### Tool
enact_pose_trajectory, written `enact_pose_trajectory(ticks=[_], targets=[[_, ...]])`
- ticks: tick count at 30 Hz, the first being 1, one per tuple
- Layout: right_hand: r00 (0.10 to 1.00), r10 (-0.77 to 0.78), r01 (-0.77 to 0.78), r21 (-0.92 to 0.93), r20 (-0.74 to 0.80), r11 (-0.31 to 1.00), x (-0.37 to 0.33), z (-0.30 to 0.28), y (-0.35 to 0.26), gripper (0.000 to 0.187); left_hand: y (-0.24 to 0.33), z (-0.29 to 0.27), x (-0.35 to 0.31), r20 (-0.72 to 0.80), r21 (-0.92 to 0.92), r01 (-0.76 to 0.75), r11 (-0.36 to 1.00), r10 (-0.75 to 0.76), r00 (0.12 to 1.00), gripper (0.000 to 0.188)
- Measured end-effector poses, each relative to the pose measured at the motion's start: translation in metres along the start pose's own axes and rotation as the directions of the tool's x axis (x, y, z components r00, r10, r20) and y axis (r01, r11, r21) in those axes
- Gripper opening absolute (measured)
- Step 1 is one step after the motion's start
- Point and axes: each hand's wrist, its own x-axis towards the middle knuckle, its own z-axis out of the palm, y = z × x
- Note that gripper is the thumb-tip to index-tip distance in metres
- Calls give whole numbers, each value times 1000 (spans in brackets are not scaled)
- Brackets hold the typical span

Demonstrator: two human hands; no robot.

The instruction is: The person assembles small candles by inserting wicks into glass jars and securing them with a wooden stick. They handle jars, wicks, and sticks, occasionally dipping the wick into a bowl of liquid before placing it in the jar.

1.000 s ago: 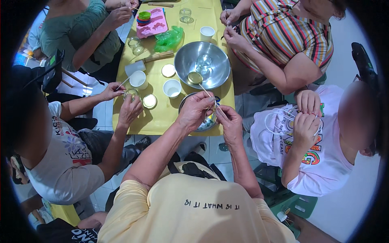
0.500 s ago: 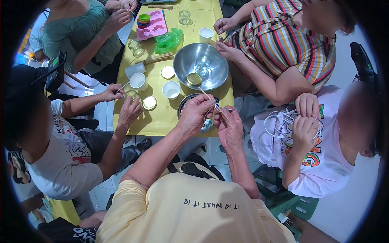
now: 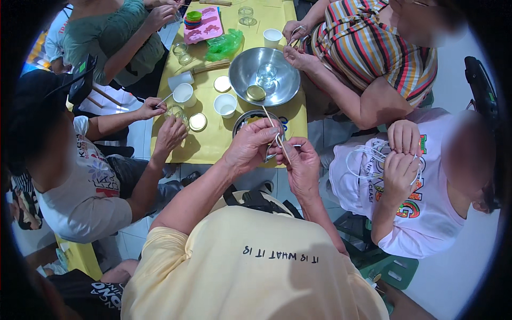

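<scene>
Both my hands meet just past the near edge of the yellow-covered table (image 3: 213, 152). Between the fingers of my left hand (image 3: 250, 145) a thin wooden stick (image 3: 269, 116) is pinched, its end slanting up toward the large bowl. My right hand (image 3: 302, 166), also closed, grips the lower part of the stick and a pale cord (image 3: 278, 140), which bends in a small loop between the two hands. Partly hidden behind my hands is a small steel bowl (image 3: 238, 127) with mixed items in it. Blue scissor handles (image 3: 284, 122) show at its right.
A large steel bowl (image 3: 290, 88) holds a glass jar (image 3: 266, 73) and a gold lid (image 3: 256, 93). White paper cups (image 3: 225, 105), gold lids (image 3: 198, 122), a green plastic bag (image 3: 224, 45) and a pink mould (image 3: 205, 33) lie about. Several people work close on both sides.
My hands have shifted slightly, and the stick stands steeper between them. The cord's loop now shows more plainly. The table sits a little higher in view.
</scene>
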Motion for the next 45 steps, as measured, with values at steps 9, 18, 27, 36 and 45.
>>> enact_pose_trajectory(ticks=[9,18,27,36,45], targets=[[973,171,-166,-46,156,985,-5,-28,0,11,-10,7,-27,6,106,23,994,-24,1000,10],[982,153,-170,172,108,970,6,-18,-1,11,-6,-7,-26,39,199,-18,980,11,999,8],[991,131,-136,192,38,972,18,39,16,9,32,-25,-20,-65,90,-53,995,59,996,7],[989,148,-143,211,-6,967,18,58,46,11,49,-51,-30,36,67,6,998,-8,999,10],[983,179,-182,65,52,981,14,49,18,13,32,-40,-33,20,69,-9,998,7,1000,11]])
